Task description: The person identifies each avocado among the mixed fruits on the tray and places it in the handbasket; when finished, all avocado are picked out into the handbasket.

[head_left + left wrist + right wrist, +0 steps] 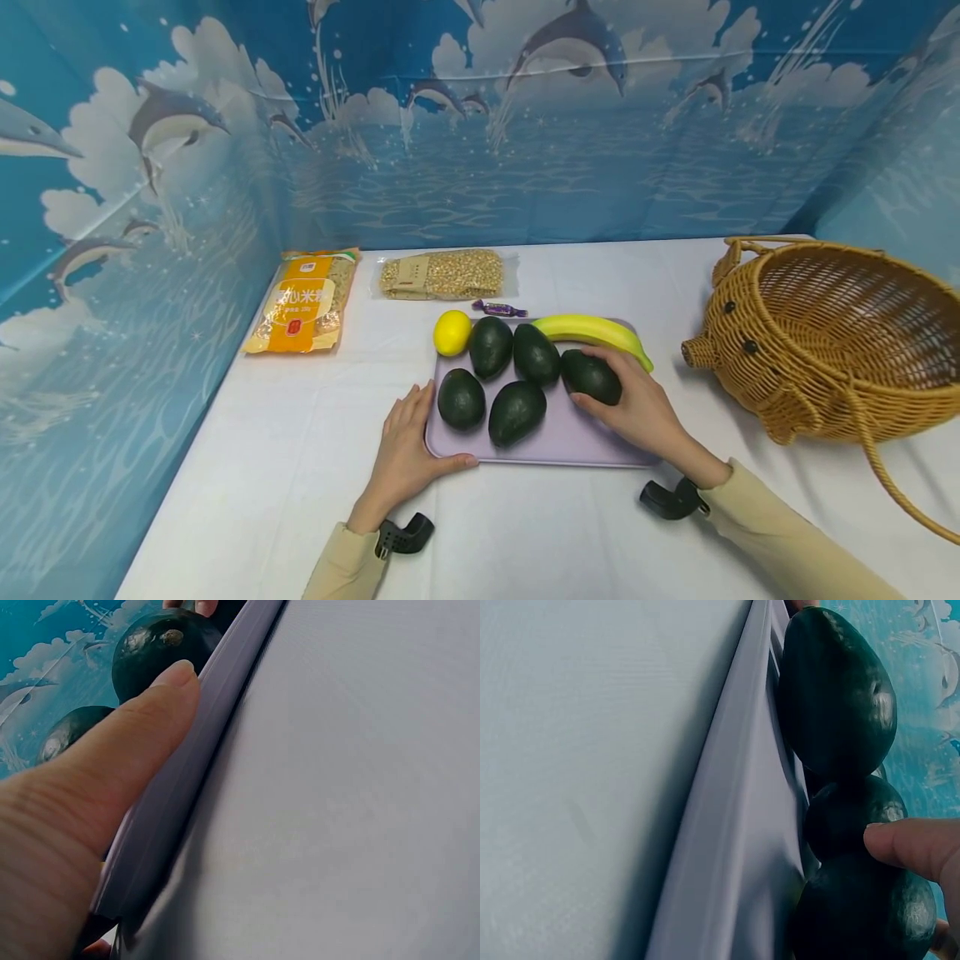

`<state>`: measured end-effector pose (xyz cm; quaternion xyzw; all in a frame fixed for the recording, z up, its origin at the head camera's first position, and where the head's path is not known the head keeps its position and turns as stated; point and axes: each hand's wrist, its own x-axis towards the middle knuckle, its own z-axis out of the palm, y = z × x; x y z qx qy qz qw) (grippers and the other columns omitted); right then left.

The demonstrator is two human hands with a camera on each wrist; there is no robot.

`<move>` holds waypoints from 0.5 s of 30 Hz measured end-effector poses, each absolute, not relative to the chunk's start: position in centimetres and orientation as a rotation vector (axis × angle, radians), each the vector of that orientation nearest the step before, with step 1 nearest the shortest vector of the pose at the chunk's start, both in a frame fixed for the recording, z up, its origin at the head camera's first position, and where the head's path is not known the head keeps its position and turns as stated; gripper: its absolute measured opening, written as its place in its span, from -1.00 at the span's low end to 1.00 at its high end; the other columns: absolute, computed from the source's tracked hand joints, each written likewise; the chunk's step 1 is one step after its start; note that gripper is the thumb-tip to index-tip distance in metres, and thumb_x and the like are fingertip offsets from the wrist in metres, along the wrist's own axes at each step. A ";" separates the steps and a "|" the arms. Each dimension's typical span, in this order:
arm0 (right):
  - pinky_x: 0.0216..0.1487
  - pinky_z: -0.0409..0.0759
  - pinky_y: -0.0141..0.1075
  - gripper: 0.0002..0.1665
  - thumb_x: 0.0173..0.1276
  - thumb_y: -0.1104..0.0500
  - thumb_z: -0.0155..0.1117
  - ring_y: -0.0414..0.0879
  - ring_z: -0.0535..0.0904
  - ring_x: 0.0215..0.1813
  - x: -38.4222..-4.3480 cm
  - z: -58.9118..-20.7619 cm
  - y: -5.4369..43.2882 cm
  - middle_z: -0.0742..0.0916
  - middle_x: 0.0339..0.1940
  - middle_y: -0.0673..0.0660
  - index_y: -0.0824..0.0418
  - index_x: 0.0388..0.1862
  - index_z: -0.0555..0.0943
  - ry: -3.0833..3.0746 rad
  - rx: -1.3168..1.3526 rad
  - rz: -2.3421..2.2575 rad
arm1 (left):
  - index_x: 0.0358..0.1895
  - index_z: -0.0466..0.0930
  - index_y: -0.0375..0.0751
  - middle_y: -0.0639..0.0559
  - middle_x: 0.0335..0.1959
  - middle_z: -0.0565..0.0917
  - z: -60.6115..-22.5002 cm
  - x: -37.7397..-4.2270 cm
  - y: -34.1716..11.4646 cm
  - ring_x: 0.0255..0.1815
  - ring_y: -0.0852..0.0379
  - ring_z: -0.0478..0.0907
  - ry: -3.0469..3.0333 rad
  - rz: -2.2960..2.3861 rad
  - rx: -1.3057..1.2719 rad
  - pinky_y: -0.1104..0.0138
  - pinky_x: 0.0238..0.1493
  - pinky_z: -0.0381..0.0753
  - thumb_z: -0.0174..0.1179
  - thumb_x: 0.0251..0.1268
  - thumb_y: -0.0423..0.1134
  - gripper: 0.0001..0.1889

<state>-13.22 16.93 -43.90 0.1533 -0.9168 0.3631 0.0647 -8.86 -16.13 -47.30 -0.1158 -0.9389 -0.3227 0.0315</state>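
A lilac tray lies on the table, holding several dark green avocados. At its front left corner is my left hand, its straight thumb along the front rim and its fingers beside the left edge. My right hand grips the rightmost avocado between thumb and fingers, on the tray's right half. That avocado also shows in the right wrist view, partly behind the thumb. Behind it a yellow banana lies along the tray's back right. A lemon sits at the back left corner.
Behind the tray lie a purple-wrapped candy and a clear bag of pale kernels. An orange-labelled food bag is at the back left. A wicker pig-shaped basket stands right. A dolphin-print curtain hangs behind the table.
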 end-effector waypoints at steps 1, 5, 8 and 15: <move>0.06 0.35 0.26 -0.24 0.12 0.04 0.48 0.22 0.40 0.19 -13.2 -43.9 17.0 0.48 0.20 0.25 0.08 0.29 0.39 -2.766 0.464 1.098 | 0.49 0.00 -0.23 -0.20 0.45 0.13 -47.3 -8.9 -16.1 0.47 -0.09 -0.06 -2.891 -0.997 -0.355 0.02 0.42 -0.17 0.41 -0.28 0.36 0.26; 0.07 0.34 0.26 -0.24 0.12 0.04 0.47 0.22 0.39 0.21 -13.1 -43.9 17.2 0.48 0.21 0.25 0.09 0.29 0.39 -2.762 0.468 1.119 | 0.49 0.01 -0.23 -0.19 0.45 0.14 -47.4 -8.9 -16.1 0.46 -0.09 -0.04 -2.882 -1.002 -0.356 0.02 0.42 -0.17 0.42 -0.29 0.36 0.27; 0.07 0.34 0.25 -0.24 0.12 0.05 0.48 0.22 0.39 0.20 -12.9 -43.8 17.3 0.48 0.20 0.26 0.11 0.29 0.40 -2.748 0.479 1.134 | 0.49 0.02 -0.23 -0.20 0.45 0.14 -47.5 -8.9 -16.1 0.46 -0.10 -0.04 -2.878 -1.003 -0.359 0.02 0.41 -0.16 0.42 -0.29 0.37 0.26; 0.09 0.32 0.21 -0.27 0.07 0.14 0.50 0.21 0.38 0.20 -12.6 -43.8 17.8 0.52 0.16 0.26 0.17 0.22 0.42 -2.706 0.528 1.150 | 0.49 0.01 -0.23 -0.20 0.45 0.13 -47.4 -8.9 -16.1 0.47 -0.08 -0.06 -2.887 -1.010 -0.358 0.02 0.42 -0.18 0.41 -0.29 0.38 0.27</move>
